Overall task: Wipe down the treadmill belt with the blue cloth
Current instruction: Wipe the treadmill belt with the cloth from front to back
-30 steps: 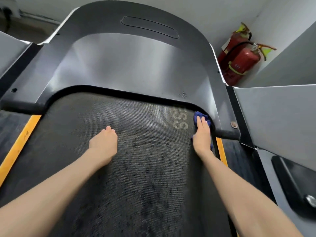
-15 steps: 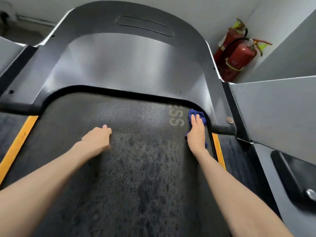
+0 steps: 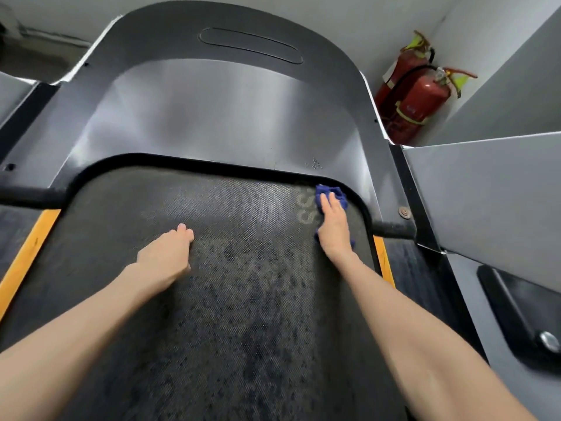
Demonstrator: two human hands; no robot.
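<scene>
Right hand (image 3: 333,229) flat on blue cloth (image 3: 329,198), belt (image 3: 243,299)

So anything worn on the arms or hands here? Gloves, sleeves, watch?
Nothing worn that shows. The left forearm and right forearm are bare up to the frame edge, with no sleeve in view. The left hand and right hand are ungloved, with no watch or wristband at either wrist and no rings that I can make out. No tattoos or other markings are visible.
</scene>
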